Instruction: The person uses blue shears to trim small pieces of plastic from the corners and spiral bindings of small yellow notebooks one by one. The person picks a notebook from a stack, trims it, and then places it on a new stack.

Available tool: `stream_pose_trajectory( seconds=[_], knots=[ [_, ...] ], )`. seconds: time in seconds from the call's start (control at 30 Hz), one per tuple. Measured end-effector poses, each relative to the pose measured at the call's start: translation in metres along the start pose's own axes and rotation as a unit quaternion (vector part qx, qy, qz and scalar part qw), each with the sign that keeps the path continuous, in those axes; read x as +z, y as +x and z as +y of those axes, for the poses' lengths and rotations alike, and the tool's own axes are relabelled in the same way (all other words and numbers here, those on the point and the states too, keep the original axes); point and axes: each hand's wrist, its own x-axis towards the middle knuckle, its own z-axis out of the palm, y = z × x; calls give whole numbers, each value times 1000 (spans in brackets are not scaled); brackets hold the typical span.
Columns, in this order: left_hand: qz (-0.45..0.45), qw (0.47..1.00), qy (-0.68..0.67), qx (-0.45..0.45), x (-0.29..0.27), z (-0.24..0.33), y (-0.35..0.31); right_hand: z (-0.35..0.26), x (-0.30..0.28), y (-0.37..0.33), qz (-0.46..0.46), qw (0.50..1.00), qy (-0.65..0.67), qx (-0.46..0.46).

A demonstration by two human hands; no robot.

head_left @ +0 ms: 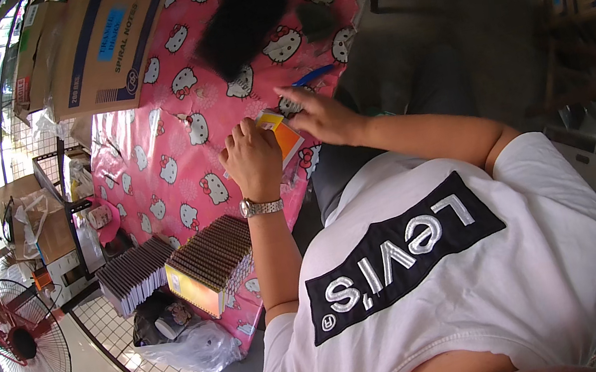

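Booklet: yellow-and-orange booklet (289,142) with pale edges, on the near right part of the table, between the two hands – partly covered, so open or shut can't be told.
Progress on booklet: judged mid-handling; both hands are at it, so work on this piece looks unfinished.
Done, judged: two rows of spiral notebooks stand neatly packed off to the left, probably the finished lot – a guess from the tidy order only.
Left over, judged: at least this one piece; no count possible for others.
Booklet vs left hand: left hand (251,149) lies over its left side, booklet showing just right of the knuckles.
Left hand state: fingers bent down onto it; pinching or only pressing, cannot tell, fingertips hidden.
Booklet vs right hand: right hand (330,117) at its upper right edge; contact unclear.
Right hand state: loose, fingers spread, nothing seen in its grasp.
Blue item: slim blue object (313,75) just beyond the right hand.
Table cover: pink cloth (219,116) with cat faces, under it all.
Notebook rows: yellow-fronted row (212,259) near the left forearm, dark-topped row (135,272) beside it.
Farther out: cardboard box (102,53) at far left, black item (245,13) at the far side, fan (22,342) off the table.
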Motion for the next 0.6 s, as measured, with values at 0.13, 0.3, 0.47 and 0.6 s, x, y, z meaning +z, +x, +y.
stream_pose_trajectory(
  seconds=[0.13,0.3,0.47,0.6],
  knots=[
    [-21,997,-65,32,-3,-5,3,-27,10,-9,-197,960,195,40],
    [-15,988,-122,91,-10,-19,-16,-23,-25,17,-206,975,55,61],
    [7,988,-138,63,-5,-13,-24,-20,-29,34,-176,973,-9,-149],
    [45,986,-154,50,0,-6,-29,-17,-27,38,-167,970,-35,-171]
  ],
)
